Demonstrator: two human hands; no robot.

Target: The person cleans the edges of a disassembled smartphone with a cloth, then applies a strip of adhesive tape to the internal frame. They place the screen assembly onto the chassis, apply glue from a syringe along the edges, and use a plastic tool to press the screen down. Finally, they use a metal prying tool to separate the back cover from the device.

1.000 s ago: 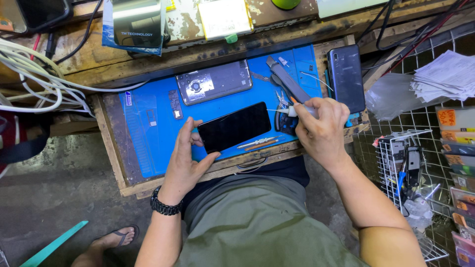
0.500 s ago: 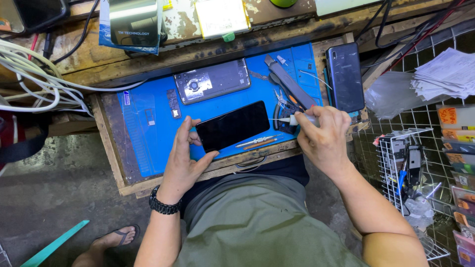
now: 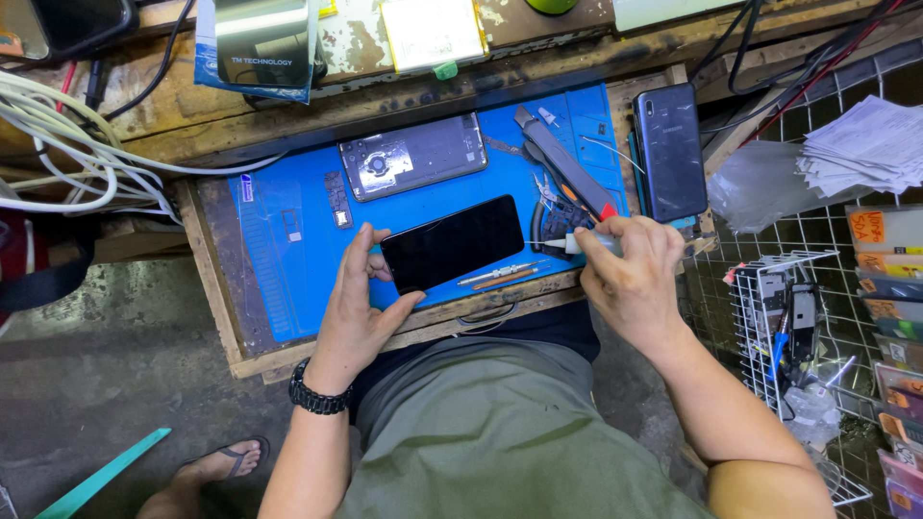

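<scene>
A black phone screen (image 3: 454,242) lies face up on the blue work mat (image 3: 288,259). My left hand (image 3: 358,308) grips its left end with thumb and fingers. My right hand (image 3: 630,274) holds a small white glue tube (image 3: 577,244), its thin nozzle pointing left toward the screen's right end. An opened phone body (image 3: 413,156) with bare metal frame lies on the mat behind the screen. Two thin tools (image 3: 498,277) rest just in front of the screen.
A dark phone (image 3: 669,152) lies face down at the mat's right edge, beside cutters and pliers (image 3: 562,183). White cables (image 3: 67,144) run at the left. A wire rack (image 3: 798,327) with parts and papers stands on the right. My knees are under the wooden tray.
My right hand has lifted the white tube from among the tools and turned its nozzle toward the screen. My left hand has stayed on the screen's left end.
</scene>
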